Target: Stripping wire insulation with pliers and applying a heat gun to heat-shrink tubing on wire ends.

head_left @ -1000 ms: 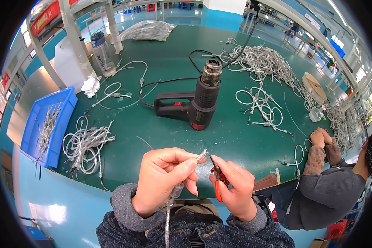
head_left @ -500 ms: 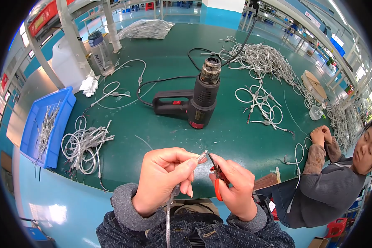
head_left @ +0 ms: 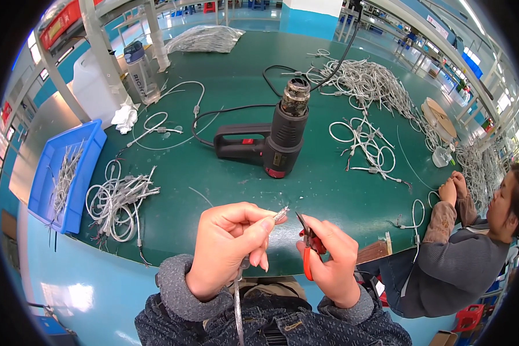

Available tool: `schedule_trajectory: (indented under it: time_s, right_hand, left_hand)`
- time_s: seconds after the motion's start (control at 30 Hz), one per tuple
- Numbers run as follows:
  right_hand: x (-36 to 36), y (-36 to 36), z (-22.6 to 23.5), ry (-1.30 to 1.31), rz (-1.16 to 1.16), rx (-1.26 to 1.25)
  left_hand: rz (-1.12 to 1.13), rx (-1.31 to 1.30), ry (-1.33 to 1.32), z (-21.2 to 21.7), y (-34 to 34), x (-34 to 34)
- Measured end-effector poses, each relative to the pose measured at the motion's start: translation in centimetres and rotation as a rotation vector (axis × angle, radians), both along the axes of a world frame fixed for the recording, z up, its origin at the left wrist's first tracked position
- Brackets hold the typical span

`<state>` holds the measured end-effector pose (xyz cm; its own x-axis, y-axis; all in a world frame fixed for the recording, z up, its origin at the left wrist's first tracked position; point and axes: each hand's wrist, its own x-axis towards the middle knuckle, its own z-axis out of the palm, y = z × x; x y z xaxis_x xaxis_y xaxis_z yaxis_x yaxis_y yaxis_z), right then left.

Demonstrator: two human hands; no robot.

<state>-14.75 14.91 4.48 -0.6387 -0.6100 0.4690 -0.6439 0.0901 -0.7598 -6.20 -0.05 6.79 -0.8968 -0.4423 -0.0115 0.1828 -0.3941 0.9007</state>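
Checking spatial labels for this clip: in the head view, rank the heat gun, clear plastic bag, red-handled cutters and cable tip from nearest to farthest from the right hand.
1. Red-handled cutters: held in the right hand.
2. Cable tip: just left, in the left hand.
3. Heat gun: ahead, slightly left.
4. Clear plastic bag: far table edge, left.

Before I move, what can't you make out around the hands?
Head view: the gripped stretch of the silvery cable, hidden by the left hand.
Head view: where that cable leads, cut off by the lower edge.
Head view: part of the red-handled cutters, covered by the right hand.
Head view: fine detail at the cable tip, too small.
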Motion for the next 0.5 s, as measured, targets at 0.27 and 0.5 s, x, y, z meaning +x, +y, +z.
schedule_trajectory:
  time_s: [0.27,0.5]
  right_hand:
    - [-0.34,-0.02,-0.66,0.077,0.070,-0.011]
    - [-0.31,-0.09,-0.44,0.066,0.096,-0.001]
  left_hand:
    - [-0.014,-0.009,-0.025,0.12,-0.05,0.05]
    - [0.002,-0.008,-0.025,-0.17,0.05,0.00]
